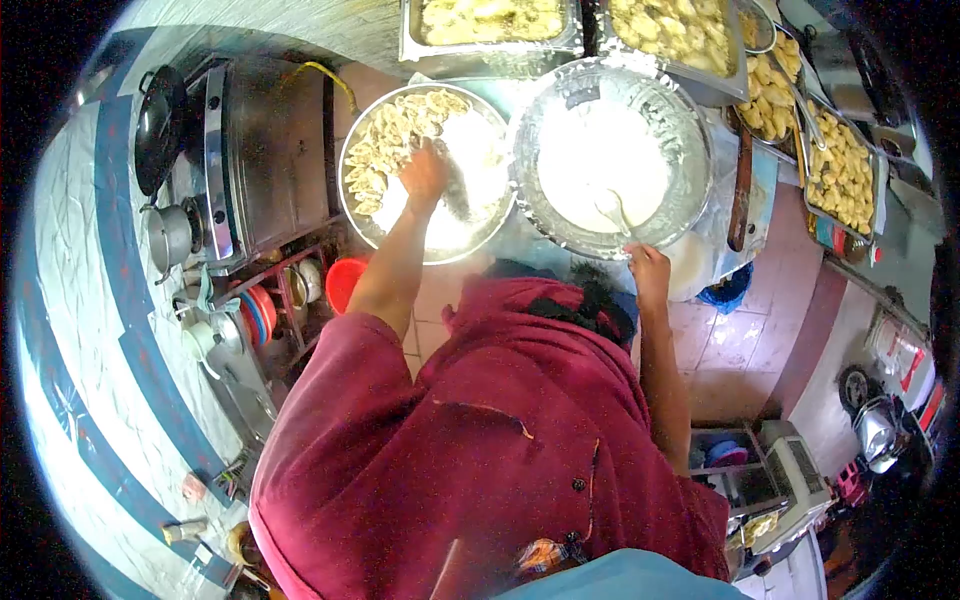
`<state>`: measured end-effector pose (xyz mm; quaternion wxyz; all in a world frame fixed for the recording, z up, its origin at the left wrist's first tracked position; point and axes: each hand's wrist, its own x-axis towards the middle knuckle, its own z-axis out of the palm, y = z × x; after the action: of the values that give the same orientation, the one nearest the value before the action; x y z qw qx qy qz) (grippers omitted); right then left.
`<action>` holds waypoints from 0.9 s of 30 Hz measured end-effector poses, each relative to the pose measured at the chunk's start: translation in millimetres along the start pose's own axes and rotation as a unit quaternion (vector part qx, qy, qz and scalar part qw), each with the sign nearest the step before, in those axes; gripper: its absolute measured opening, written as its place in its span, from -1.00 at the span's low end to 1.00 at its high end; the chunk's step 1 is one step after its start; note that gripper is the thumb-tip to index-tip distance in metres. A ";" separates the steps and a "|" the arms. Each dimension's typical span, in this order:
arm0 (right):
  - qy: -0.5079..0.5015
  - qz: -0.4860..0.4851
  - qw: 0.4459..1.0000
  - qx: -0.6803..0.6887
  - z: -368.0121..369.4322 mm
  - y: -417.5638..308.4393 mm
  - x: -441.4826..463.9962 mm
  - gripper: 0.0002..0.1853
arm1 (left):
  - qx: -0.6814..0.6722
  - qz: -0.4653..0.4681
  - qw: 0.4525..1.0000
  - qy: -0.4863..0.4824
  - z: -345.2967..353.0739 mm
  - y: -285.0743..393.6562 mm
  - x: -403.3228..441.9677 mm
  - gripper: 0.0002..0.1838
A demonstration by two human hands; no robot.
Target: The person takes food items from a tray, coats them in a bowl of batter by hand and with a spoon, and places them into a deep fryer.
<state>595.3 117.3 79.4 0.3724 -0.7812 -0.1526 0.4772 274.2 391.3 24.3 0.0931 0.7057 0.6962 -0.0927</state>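
My left hand (424,172) is over a round metal bowl (352,222) of white flour (470,150), its fingers drawn together and partly hidden. What they hold, if anything, I cannot make out. Flour-coated pieces (385,130) lie along the bowl's left and far side, touching or close to those fingers. My right hand (650,270), at the near rim of a big basin (690,130), is closed on the handle of a spoon (611,207). The spoon's head rests in the white batter-like mixture (600,150) filling the basin's middle.
Beyond the bowls stand metal trays (490,48) of yellowish pieces in liquid. At right are a pan (768,95) and a tray (842,170) of golden pieces, with tongs (812,122). A stove (270,150) with a pot (170,238) is at left; a red bucket (345,283) stands below.
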 end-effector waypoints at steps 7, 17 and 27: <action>-0.002 -0.011 1.000 0.007 -0.1 -5.2 4.7 -0.79 | -0.243 -0.099 0.964 -0.032 13.9 -27.2 -25.0 -0.58; -0.002 -0.035 0.999 -0.014 -5.0 -0.3 12.3 -0.78 | -0.810 -0.166 0.450 -0.337 -49.6 29.0 -87.1 -0.61; 0.167 -0.107 0.929 -0.314 -19.6 -11.4 -1.8 -0.74 | -0.493 0.154 0.825 -0.229 20.7 165.3 -103.0 -0.54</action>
<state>612.5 115.5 94.0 0.1772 -0.9056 -0.3128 0.2251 438.1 284.3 31.5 0.5981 0.6224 0.4905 0.1196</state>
